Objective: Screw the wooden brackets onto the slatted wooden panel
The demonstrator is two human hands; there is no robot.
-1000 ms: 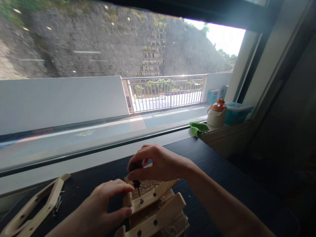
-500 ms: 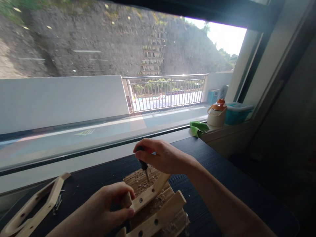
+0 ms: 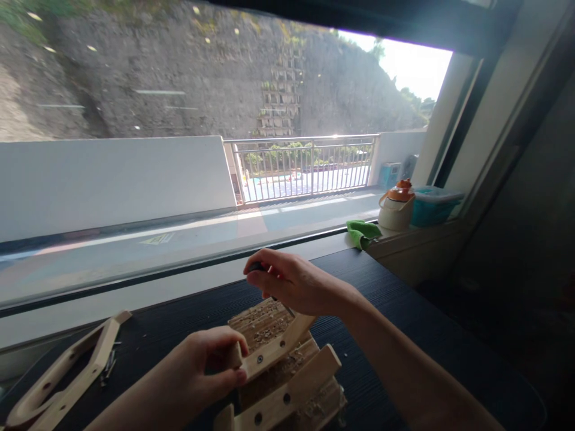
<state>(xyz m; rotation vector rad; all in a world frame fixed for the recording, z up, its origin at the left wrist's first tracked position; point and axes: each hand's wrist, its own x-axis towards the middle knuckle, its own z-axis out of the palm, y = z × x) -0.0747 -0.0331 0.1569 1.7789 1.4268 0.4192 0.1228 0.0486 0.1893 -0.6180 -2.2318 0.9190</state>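
My right hand (image 3: 294, 280) is closed around the black handle of a screwdriver (image 3: 256, 267). The fingers hide most of the tool, and its shaft slants down toward the angled wooden bar (image 3: 270, 355). My left hand (image 3: 206, 362) pinches the near end of that bar between thumb and fingers. A screw head (image 3: 260, 359) shows in one of the bar's holes, and another dark hole is farther along. Beneath lies a ridged brown slab (image 3: 251, 320) strewn with crumbs or shavings. A second wooden bar (image 3: 309, 386) with two dark holes rests in front, untouched.
Wooden frame pieces (image 3: 81, 371) lie at the left on the dark table (image 3: 359, 299), beside several loose screws (image 3: 108, 366). On the windowsill are a green cloth (image 3: 362, 232), a cream bottle (image 3: 396, 211) with an orange lid, and a teal box (image 3: 433, 209).
The screwdriver has tipped in my right hand, its shaft swinging right from the slab toward the bar's far part. My left hand keeps its hold.
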